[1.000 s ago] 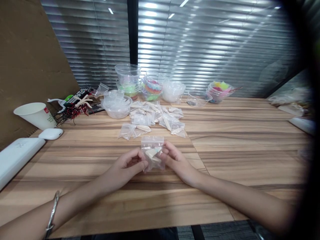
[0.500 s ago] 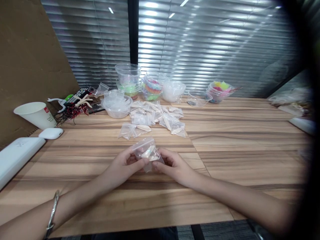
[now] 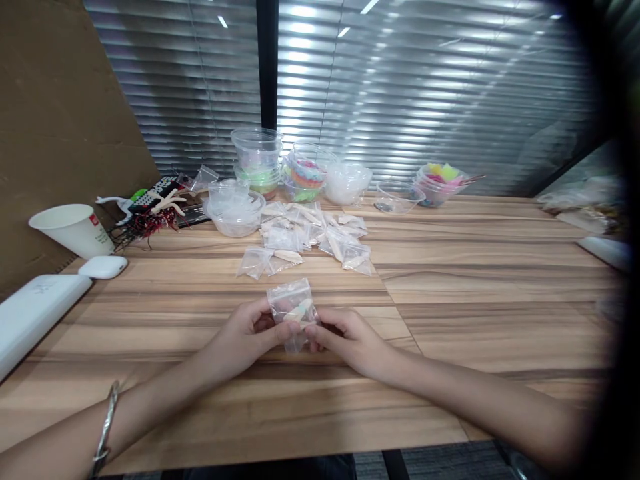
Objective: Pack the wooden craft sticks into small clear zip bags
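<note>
Small bag: the clear bag [image 3: 293,308], pale pieces inside, is between both hands above the near table.
Just changed: a second ago the hands had it by its two sides; now the thumbs nearly meet low on its front, and its top leans left.
What that means: I'd say it is still being handled, not set aside.
Left hand [image 3: 261,328]: pinching the bag's left side.
Right hand [image 3: 347,335]: pinching its lower right.
Beyond: the pile of bags [image 3: 314,230] limits forward room.
Table [image 3: 480,293]: broad bare wood rightward; front edge well below the hands.
</note>
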Demonstrator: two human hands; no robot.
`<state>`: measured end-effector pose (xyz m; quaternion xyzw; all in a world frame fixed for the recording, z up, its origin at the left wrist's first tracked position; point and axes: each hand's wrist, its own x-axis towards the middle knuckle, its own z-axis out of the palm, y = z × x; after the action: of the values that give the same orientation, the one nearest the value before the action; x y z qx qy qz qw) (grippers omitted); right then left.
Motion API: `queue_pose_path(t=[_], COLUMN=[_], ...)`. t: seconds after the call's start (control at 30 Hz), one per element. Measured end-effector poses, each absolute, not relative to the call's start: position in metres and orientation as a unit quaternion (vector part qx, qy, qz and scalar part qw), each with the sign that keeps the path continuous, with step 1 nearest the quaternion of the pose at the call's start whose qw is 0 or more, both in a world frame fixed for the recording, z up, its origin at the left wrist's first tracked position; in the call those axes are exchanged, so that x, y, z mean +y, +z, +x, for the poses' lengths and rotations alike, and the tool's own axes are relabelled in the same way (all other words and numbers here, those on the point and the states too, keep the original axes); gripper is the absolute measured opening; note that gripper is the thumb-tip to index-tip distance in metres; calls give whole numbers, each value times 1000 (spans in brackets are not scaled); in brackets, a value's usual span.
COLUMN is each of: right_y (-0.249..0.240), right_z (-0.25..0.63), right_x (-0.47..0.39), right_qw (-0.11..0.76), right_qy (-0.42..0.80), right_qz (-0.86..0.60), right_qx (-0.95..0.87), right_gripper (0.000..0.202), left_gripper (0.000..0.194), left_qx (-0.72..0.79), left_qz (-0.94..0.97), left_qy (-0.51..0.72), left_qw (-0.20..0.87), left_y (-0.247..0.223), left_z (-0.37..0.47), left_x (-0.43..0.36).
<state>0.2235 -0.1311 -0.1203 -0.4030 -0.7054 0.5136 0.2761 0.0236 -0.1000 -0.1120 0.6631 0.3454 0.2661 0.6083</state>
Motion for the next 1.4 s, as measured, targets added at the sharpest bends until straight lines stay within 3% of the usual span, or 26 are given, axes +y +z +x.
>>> queue_pose_path(t=[0.17,0.33,0.47,0.67,0.83,1.07,1.17,1.4], right_y=[-124,-128,-127,-131,-135,-135,-135,-139], right_z=[225,225,226,228,227,233,236,238], right_x=[-131,-125,-118,-118,-121,-110,-106,-101], right_qw=[302,354,388,339,357,520,531,544], right_qy=[486,540,554,560,572,511,538,574], right_qz=[-420,-425,-440,-425,-423,-455,-447,-432], right_qx=[-704,-634,-591,-626,-606,-512,-478,-434], right_gripper=[27,28,29,27,36,24,30,31], left_gripper=[21,35,33,39,33,24,26,29], left_qx=[367,385,397,396,452,436,417,436], left_qz=[629,555,521,456,535,626,660,580], left_qy=[291,386,414,446,418,322,259,343], left_qw=[621,628,632,661,579,560,568,596], left_y=[-110,-117,-123,-123,-119,-123,-124,-123], left_z=[26,23,19,18,18,20,20,18], left_x=[-102,-96,-90,-90,-89,-87,-89,-84])
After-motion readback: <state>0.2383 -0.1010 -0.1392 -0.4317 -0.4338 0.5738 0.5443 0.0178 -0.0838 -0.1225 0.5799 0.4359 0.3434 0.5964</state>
